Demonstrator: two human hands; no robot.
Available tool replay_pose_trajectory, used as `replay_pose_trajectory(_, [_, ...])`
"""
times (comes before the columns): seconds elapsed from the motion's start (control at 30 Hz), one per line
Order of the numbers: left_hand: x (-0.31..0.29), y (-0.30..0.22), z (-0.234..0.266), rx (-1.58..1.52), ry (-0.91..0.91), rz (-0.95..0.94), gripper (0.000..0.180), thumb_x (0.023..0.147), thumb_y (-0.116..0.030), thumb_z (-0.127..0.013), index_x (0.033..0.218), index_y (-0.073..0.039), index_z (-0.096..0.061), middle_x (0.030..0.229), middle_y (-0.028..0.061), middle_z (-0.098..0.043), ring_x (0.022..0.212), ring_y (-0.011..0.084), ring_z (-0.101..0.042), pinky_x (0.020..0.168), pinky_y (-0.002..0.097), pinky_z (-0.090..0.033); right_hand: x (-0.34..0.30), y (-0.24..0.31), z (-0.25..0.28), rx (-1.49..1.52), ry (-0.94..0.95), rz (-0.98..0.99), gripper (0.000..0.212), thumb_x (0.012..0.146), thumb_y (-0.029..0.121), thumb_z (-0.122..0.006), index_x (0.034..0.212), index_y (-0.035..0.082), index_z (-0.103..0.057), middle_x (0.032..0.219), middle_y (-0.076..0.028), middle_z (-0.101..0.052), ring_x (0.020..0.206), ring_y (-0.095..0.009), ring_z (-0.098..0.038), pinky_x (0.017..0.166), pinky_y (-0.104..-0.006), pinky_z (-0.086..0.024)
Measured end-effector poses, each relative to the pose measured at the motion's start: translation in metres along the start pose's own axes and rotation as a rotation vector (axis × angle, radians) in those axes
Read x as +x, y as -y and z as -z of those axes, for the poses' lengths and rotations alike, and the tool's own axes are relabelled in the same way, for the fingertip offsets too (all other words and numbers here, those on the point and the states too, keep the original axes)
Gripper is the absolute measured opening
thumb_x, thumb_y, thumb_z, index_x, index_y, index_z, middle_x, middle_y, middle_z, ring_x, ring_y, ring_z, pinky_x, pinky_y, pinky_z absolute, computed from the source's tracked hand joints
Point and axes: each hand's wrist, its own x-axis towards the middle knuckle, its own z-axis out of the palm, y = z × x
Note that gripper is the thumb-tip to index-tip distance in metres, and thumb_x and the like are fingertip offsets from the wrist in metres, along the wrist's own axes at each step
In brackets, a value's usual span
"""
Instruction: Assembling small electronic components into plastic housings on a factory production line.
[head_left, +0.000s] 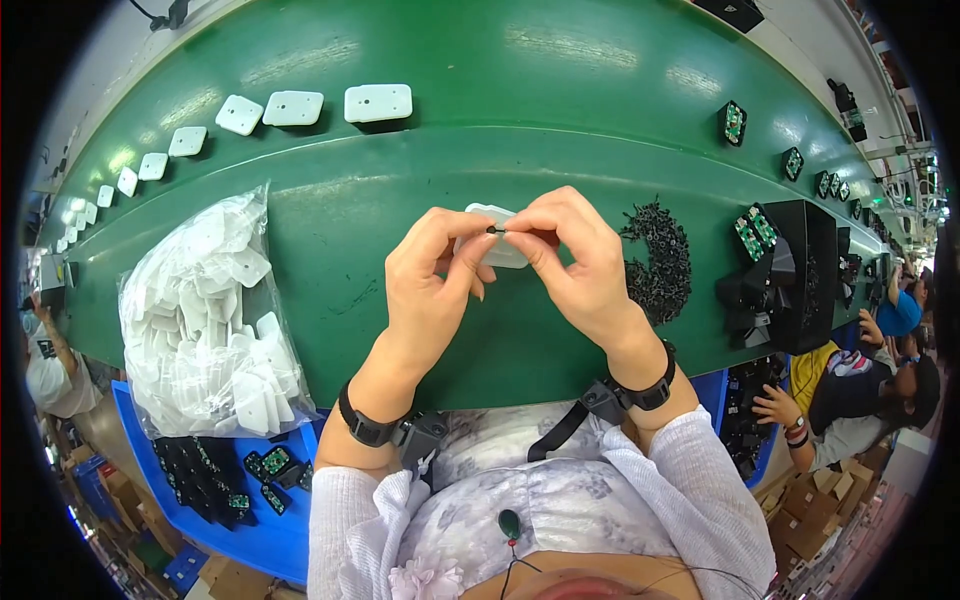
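Note:
My left hand (pixel 428 268) is closed around a thin white plastic cover (pixel 510 256) with rounded corners, held above the green bench. Between the fingertips of both hands sits a small black part (pixel 494 230), at the face of the cover. My right hand (pixel 578 262) pinches that part with thumb and forefinger; its exact shape is too small to make out. To the right of my right hand lies a curved heap of small black parts (pixel 662 262). Left of my left hand rests a clear plastic bag (pixel 210 320) full of similar white covers.
White covers (pixel 378 102) stand in a row along the raised far strip. Black housings with green circuit boards (pixel 733 123) line the right. A black box (pixel 806 270) stands at right. Blue bins (pixel 235 535) hold black parts. A co-worker's hand (pixel 776 406) is at far right.

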Motion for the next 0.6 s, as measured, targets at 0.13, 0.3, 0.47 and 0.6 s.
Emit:
replay_pose_trajectory(0.13, [0.002, -0.008, -0.008, -0.325, -0.089, 0.158, 0.016, 0.089, 0.002, -0.058, 0.105, 0.005, -0.058, 0.094, 0.0094, -0.059, 0.073, 0.0156, -0.064, 0.06, 0.0242, -0.054, 0.002, -0.002, -0.002, -0.202, -0.087, 0.185, 0.012, 0.077, 0.003, -0.069, 0.084, 0.003, -0.06, 0.078, -0.009, -0.055, 0.069, -0.026, -0.056, 0.056, -0.0341, -0.044])
replay_pose_trajectory(0.3, [0.0, 0.001, -0.002, -0.343, -0.028, 0.178, 0.017, 0.089, 0.002, -0.058, 0.105, 0.007, -0.058, 0.101, 0.0094, -0.057, 0.086, 0.02, -0.064, 0.08, 0.032, -0.056, 0.0, -0.005, -0.002, -0.238, -0.041, 0.124, 0.011, 0.079, 0.005, -0.069, 0.083, 0.003, -0.059, 0.077, -0.006, -0.056, 0.064, -0.019, -0.054, 0.053, -0.0295, -0.043])
replay_pose_trajectory(0.47, [0.0, 0.001, -0.005, -0.326, -0.025, 0.105, 0.01, 0.089, 0.004, -0.057, 0.098, 0.009, -0.058, 0.103, 0.0099, -0.054, 0.087, 0.0185, -0.064, 0.079, 0.0276, -0.055, -0.002, -0.004, -0.01, -0.149, -0.073, 0.036, 0.009, 0.081, 0.005, -0.068, 0.085, 0.003, -0.06, 0.076, -0.005, -0.055, 0.059, -0.012, -0.049, 0.051, -0.0243, -0.04])
replay_pose_trajectory(0.6, [-0.001, 0.004, -0.005, -0.169, -0.057, -0.002, 0.01, 0.089, 0.003, -0.057, 0.097, 0.009, -0.058, 0.101, 0.0098, -0.054, 0.085, 0.0164, -0.062, 0.075, 0.026, -0.055, -0.006, -0.004, -0.021, -0.097, -0.123, -0.044, 0.011, 0.083, 0.005, -0.068, 0.083, 0.003, -0.057, 0.074, -0.004, -0.054, 0.056, -0.009, -0.046, 0.049, -0.023, -0.038])
